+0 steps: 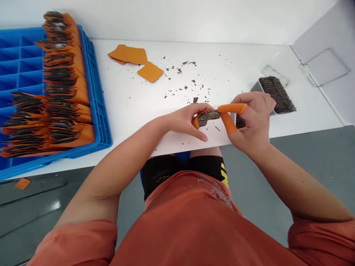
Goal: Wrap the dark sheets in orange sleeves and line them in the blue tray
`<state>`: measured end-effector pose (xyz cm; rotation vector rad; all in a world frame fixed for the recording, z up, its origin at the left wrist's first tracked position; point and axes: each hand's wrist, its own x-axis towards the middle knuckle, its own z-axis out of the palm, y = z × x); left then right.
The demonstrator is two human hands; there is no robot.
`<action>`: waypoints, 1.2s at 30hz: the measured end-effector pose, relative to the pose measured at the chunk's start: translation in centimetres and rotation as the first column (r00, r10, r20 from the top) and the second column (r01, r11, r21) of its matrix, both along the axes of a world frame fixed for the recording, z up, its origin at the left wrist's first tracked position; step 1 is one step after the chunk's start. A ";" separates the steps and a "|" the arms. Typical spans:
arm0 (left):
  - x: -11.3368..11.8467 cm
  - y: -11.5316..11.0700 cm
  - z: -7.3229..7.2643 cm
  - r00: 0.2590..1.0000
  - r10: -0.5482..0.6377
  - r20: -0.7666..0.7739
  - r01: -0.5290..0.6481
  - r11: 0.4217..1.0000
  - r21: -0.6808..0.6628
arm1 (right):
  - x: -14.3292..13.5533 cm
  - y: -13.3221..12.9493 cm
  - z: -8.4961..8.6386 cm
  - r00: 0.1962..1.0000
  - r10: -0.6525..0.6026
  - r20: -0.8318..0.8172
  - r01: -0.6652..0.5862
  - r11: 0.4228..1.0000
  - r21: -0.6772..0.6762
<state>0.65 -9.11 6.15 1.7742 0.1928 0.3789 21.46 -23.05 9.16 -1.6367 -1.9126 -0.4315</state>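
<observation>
My left hand is curled around an orange pouch near the table's front edge. A dark, flaky flat piece spans the gap between my hands, its left end at the pouch. My right hand pinches the piece's right end between thumb and forefinger, both covered with orange finger sleeves. Beside and partly behind my right hand are packed dark flat pieces in a grey container.
At the left stands a blue divided crate with rows of orange pouches holding dark pieces. Loose orange squares lie at the back of the white table. Dark crumbs are scattered mid-table. Another orange square lies below the table.
</observation>
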 end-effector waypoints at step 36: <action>0.9 -1.5 -0.9 0.999 0.022 0.050 -0.025 0.998 0.056 | 2.9 2.1 -0.4 0.926 0.336 0.173 -0.341 0.940 -0.003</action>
